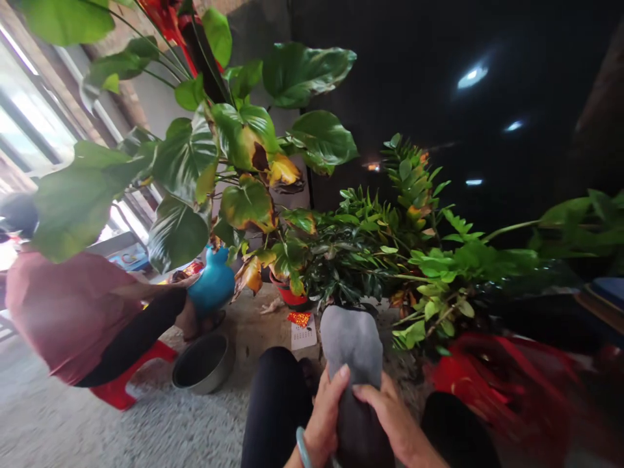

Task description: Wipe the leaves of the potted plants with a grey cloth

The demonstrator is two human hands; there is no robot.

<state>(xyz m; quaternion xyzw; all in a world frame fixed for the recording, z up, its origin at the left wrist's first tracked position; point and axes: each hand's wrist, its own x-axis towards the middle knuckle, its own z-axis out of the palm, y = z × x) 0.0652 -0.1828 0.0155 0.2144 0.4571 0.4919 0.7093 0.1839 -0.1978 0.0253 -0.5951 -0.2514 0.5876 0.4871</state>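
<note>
Between my knees I hold a grey, sole-shaped pad (351, 335), pale at its rounded far end and darker toward me. Its exact kind cannot be made out. My left hand (325, 406) is closed around its left edge, thumb lying on top, with a pale bangle (303, 448) on the wrist. From the right side my right hand (390, 404) grips the same pad, its thumb pressed on the upper face. The fingers beneath the pad are hidden. Just beyond it on the floor lies a white printed card (305, 337) with a glittery red piece (299, 318) at its top.
Large potted plants (246, 201) fill the space ahead, before a dark shiny panel (439, 84). A person in a pink shirt (73, 305) sits at left on a red stool (117, 390), near a blue gourd-shaped vase (213, 283) and grey basin (203, 364). Red bags (507, 390) lie right.
</note>
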